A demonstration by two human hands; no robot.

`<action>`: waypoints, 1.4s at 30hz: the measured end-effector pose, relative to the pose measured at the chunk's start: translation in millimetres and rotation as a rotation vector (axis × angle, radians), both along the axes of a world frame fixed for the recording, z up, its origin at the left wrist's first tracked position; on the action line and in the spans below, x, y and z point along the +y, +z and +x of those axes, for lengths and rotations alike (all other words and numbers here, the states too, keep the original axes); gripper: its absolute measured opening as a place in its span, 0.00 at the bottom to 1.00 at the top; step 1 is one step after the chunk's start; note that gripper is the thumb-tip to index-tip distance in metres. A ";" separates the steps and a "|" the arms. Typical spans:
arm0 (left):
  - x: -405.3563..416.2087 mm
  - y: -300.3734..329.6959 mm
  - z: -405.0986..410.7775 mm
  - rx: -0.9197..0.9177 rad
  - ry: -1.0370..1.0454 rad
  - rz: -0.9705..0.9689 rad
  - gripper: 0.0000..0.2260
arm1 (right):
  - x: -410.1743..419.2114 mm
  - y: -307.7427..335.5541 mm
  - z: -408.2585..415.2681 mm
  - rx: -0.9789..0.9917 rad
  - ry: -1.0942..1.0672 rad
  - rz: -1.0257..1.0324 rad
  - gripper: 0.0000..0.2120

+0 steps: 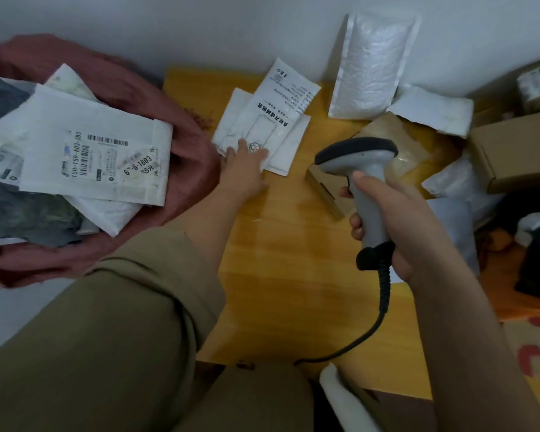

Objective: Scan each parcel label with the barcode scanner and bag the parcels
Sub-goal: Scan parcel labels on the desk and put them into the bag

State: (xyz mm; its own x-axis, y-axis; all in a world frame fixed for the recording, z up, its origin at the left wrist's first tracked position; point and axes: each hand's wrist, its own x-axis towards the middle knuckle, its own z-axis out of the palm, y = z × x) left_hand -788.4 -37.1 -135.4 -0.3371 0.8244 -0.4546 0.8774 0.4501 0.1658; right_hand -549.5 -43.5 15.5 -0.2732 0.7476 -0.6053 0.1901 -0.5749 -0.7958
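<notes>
Fingers of our left hand [245, 169] lie spread and flat on the white parcel [262, 132] on the wooden surface [281, 244]. Right of this parcel, our right hand [396, 213] grips the barcode scanner [365, 179]. Left of it, the red bag [181, 120] holds labelled parcels [94, 157].

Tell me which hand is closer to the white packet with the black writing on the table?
The left. The left hand has its fingertips on the near end of the white packet. The right hand is off to the packet's right and nearer the person, holding the barcode scanner.
</notes>
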 end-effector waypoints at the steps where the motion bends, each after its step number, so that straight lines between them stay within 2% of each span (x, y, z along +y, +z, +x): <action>1: -2.2 0.5 1.9 0.020 -0.009 0.022 0.31 | -0.2 -1.2 1.4 0.000 -0.005 -0.001 0.08; 6: -24.5 4.8 12.7 0.114 -0.051 0.077 0.17 | -3.8 -3.9 -3.2 0.015 -0.021 -0.027 0.09; 13: -63.4 8.7 36.6 0.175 -0.101 0.073 0.16 | -17.6 -6.9 -8.4 0.046 -0.011 -0.060 0.08; 18: -90.2 14.3 51.7 0.102 -0.052 0.144 0.10 | -32.2 -9.2 -2.8 0.083 -0.049 -0.071 0.09; 24: -119.8 25.4 58.3 -0.216 0.221 0.159 0.01 | -46.9 -6.7 7.6 0.109 -0.094 -0.060 0.10; 26: -129.4 28.6 60.9 -0.409 0.411 0.259 0.07 | -49.7 -4.8 9.1 0.128 -0.108 -0.056 0.11; 29: -139.4 34.4 62.9 -0.866 0.834 0.324 0.14 | -51.3 -3.1 7.9 0.156 -0.131 -0.053 0.13; 31: -147.2 29.9 61.6 -0.970 0.983 0.274 0.15 | -51.9 -2.9 7.0 0.167 -0.136 -0.058 0.13; 34: -162.3 18.4 58.9 -0.876 0.980 0.131 0.14 | -55.0 -5.8 7.6 0.151 -0.117 -0.059 0.13; 38: -174.7 4.8 58.8 -0.527 0.787 0.137 0.14 | -59.2 -13.2 9.9 0.117 -0.099 -0.091 0.12; 40: -175.8 0.8 63.0 -0.408 0.687 0.207 0.21 | -60.5 -16.5 10.1 0.103 -0.086 -0.105 0.11; 42: -176.0 -2.8 69.5 -0.394 0.592 0.253 0.32 | -61.6 -19.4 9.5 0.092 -0.073 -0.113 0.10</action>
